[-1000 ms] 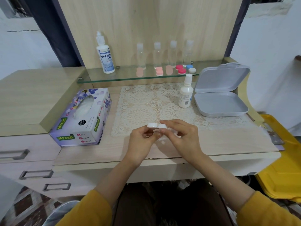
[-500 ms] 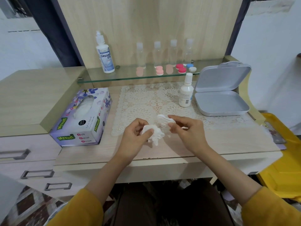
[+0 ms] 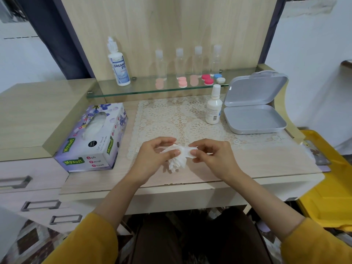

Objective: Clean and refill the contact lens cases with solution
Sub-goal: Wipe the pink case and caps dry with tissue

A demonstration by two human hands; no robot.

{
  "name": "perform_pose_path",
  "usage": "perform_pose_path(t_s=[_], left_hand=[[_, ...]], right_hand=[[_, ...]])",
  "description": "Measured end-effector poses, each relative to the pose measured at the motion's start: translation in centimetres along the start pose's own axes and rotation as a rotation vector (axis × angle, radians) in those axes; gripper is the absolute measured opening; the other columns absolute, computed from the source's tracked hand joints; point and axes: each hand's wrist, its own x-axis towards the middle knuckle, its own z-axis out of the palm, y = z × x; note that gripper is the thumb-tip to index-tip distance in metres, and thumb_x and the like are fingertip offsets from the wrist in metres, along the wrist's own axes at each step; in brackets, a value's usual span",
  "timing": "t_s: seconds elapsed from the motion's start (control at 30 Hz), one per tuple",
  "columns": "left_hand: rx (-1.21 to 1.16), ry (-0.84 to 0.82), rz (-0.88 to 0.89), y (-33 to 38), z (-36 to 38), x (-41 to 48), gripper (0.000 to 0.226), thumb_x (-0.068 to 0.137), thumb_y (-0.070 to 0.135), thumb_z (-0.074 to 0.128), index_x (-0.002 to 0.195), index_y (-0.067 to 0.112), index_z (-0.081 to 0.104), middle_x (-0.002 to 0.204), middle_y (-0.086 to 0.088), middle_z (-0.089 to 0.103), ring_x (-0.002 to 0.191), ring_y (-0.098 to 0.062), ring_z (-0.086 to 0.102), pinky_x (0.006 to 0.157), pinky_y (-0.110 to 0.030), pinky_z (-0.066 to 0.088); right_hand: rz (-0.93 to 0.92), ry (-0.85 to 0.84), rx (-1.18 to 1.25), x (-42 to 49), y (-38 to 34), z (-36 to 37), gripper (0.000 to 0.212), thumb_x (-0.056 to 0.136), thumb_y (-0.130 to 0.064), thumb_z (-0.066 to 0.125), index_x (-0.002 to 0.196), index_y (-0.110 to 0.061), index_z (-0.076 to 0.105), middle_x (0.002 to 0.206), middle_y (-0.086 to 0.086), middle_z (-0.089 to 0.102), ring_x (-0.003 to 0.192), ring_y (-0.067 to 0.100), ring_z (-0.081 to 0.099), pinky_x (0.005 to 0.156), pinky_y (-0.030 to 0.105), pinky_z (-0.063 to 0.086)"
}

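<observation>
Moved closer together since half a second ago, with the left hand [image 3: 152, 159] and right hand [image 3: 213, 157], then slightly apart, now meeting above the near edge of the lace mat [image 3: 181, 119]. Gripping the white contact lens case [image 3: 193, 148] in the curled fingers and thumb of the right hand, mostly hidden, with only a pale edge showing at the fingertips. Pinching a crumpled tissue [image 3: 177, 160] between thumb and fingers of the left hand, pressed against the left end of the case, loose tail hanging down toward the desk top [image 3: 266, 164]. Further out on the mat, far right, standing upright: a small white bottle [image 3: 213, 107], and just right of it an open grey box [image 3: 253, 119] with lid raised. Lying to the left of the mat, a purple flowered tissue box [image 3: 91, 138]. Lined along the glass shelf [image 3: 106, 93] at the far side: a Dream Eye solution bottle [image 3: 119, 63] at the left, four clear bottles [image 3: 161, 63] to its right, and in front of these some pink, red, blue and white round cases [image 3: 207, 79]. At the near right, beside the desk, a yellow bin [image 3: 327, 178].
</observation>
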Motion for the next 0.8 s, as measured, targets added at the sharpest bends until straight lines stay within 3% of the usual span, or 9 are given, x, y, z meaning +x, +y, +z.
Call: perform_pose_path(t_s=[0.23,0.37,0.53,0.7,0.8], left_hand=[[-0.030,0.003,0.000,0.0,0.4,-0.3,0.012,0.078,0.004,0.068,0.085,0.013,0.073,0.080,-0.008,0.073,0.072,-0.022,0.067,0.068,-0.034,0.053],[-0.034,-0.022,0.016,-0.1,0.2,-0.4,0.027,0.073,-0.002,0.070,0.086,0.021,0.072,0.084,0.004,0.073,0.082,-0.013,0.068,0.074,-0.025,0.055],[-0.059,0.030,0.025,0.0,0.2,-0.5,0.014,0.074,0.003,0.071,0.079,0.016,0.073,0.078,0.003,0.073,0.071,-0.013,0.067,0.062,-0.021,0.053],[-0.054,0.001,0.020,-0.1,-0.1,-0.6,0.023,0.071,-0.002,0.072,0.084,0.017,0.072,0.080,0.002,0.073,0.076,-0.013,0.069,0.070,-0.022,0.055],[-0.071,0.037,0.014,-0.1,0.1,-0.6,0.016,0.072,0.002,0.072,0.082,0.015,0.072,0.079,0.005,0.073,0.072,-0.012,0.068,0.062,-0.020,0.054]], right_hand=[[0.030,0.022,0.073,-0.2,-0.6,0.2,0.024,0.077,0.001,0.068,0.089,-0.020,0.070,0.073,0.013,0.069,0.055,0.019,0.066,0.061,0.025,0.056],[0.043,0.021,0.109,-0.2,-0.7,0.3,0.026,0.077,0.002,0.068,0.081,-0.024,0.070,0.071,0.005,0.069,0.054,0.020,0.065,0.060,0.023,0.055],[0.052,0.016,0.118,-0.1,-0.8,0.8,0.028,0.077,0.003,0.068,0.080,-0.024,0.070,0.069,-0.002,0.069,0.052,0.018,0.064,0.059,0.025,0.056],[0.041,0.015,0.121,-0.2,-0.8,0.9,0.026,0.077,0.002,0.069,0.081,-0.023,0.071,0.069,0.003,0.069,0.052,0.019,0.064,0.059,0.026,0.056],[0.049,0.014,0.127,-0.1,-0.6,1.2,0.026,0.077,0.002,0.068,0.080,-0.024,0.071,0.068,0.004,0.069,0.050,0.017,0.063,0.059,0.028,0.057]])
